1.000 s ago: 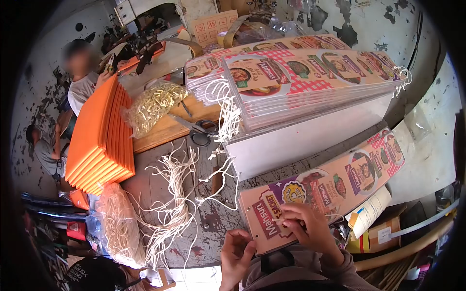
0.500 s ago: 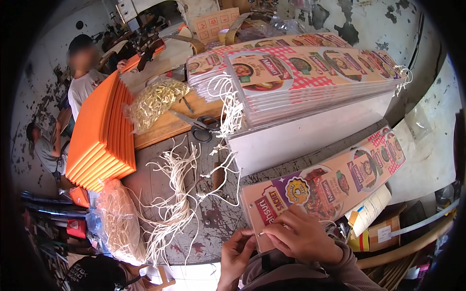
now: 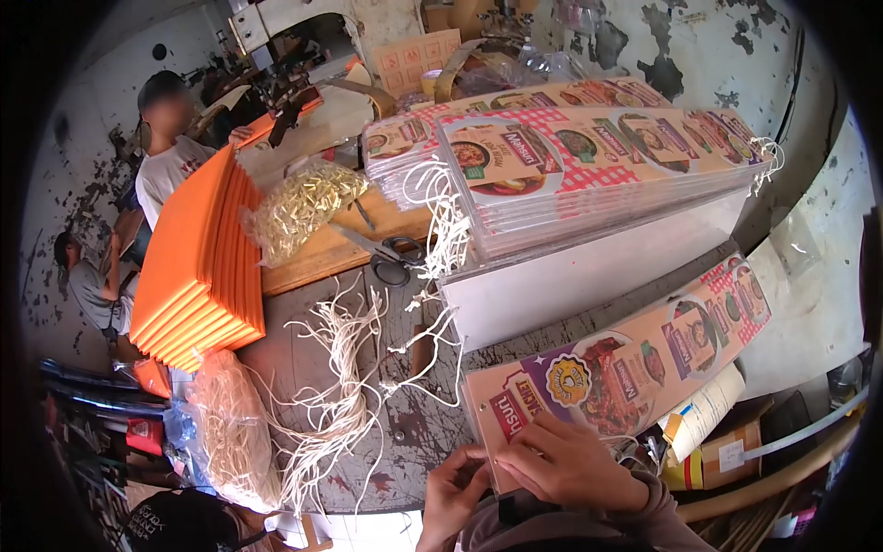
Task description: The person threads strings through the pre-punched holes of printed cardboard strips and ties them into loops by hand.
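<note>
A long printed cardboard sign (image 3: pixel 635 363) in a clear plastic cover lies slanted at the table's front edge. My right hand (image 3: pixel 575 465) rests over its lower left corner, fingertips pinched on what looks like the pale tip of a white cord. My left hand (image 3: pixel 452 497) is beside that corner, thumb and fingers pressed together at the sign's edge; what they hold is hidden. A tall stack of matching signs (image 3: pixel 598 147), with white cords (image 3: pixel 446 225) hanging from one end, stands behind. Loose white cords (image 3: pixel 336 396) lie in a bundle left of my hands.
Black scissors (image 3: pixel 391 262) lie near a bag of small gold-coloured pieces (image 3: pixel 308 207). Orange folded sheets (image 3: pixel 198 267) stand stacked at left, above a bag of cords (image 3: pixel 230 428). A person (image 3: pixel 170 147) is beyond them. A paper roll (image 3: pixel 704 414) and cardboard box (image 3: pixel 731 455) sit at right.
The view has shifted slightly, so the table's things appear a little lower and further right. Both hands stay at the sign's corner; the pale cord tip shows less between the right fingers.
</note>
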Demonstrator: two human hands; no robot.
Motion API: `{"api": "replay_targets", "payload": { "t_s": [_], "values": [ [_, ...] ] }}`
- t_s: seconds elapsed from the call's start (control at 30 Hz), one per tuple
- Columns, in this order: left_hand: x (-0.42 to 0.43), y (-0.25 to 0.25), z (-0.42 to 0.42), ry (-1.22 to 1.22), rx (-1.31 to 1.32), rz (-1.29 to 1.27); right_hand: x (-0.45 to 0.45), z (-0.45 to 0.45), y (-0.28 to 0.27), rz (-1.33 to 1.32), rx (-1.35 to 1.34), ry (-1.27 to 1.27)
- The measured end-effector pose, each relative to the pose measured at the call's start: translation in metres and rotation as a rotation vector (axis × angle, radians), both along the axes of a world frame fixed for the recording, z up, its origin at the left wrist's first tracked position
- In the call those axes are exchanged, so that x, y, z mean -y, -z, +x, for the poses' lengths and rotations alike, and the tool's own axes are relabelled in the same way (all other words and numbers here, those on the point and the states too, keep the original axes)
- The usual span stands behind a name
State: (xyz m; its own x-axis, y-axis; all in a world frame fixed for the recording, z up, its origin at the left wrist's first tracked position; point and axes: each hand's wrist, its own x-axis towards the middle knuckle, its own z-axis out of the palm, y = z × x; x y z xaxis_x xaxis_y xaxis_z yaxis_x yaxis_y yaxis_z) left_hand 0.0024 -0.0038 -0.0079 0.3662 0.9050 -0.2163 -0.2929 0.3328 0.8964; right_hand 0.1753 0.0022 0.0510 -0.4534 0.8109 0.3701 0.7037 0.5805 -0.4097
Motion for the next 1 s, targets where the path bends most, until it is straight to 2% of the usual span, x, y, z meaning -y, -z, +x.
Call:
{"api": "replay_targets", "payload": {
  "t_s": [0.17,0.33,0.4,0.57,0.73,0.77,0.83,0.93,1.0],
  "values": [
    [-0.002,0.004,-0.002,0.029,-0.007,0.019,0.000,0.002,0.002,0.032,0.036,-0.034],
    [0.002,0.009,0.000,-0.002,0.066,0.000,0.008,-0.002,-0.006,-0.165,-0.002,-0.028],
    [0.004,0.022,0.000,-0.008,0.052,-0.094,0.009,0.000,-0.003,-0.140,-0.004,-0.023],
    [0.010,0.009,-0.002,-0.024,-0.029,-0.099,0.016,0.006,0.002,-0.151,0.017,-0.037],
    [0.018,0.011,-0.004,-0.087,-0.161,-0.042,0.025,0.011,0.007,-0.013,-0.010,-0.082],
    [0.019,0.007,-0.005,-0.116,-0.192,-0.119,0.025,0.011,0.007,-0.012,-0.010,-0.081],
    [0.017,-0.005,-0.010,-0.142,-0.222,-0.191,0.024,0.012,0.008,0.162,-0.012,-0.049],
    [0.014,-0.009,-0.029,-0.180,-0.132,-0.063,0.024,0.012,0.012,0.182,-0.042,-0.067],
    [0.016,0.011,-0.039,-0.342,-0.258,0.163,0.024,0.010,0.008,0.169,-0.048,-0.050]
  ]
}}
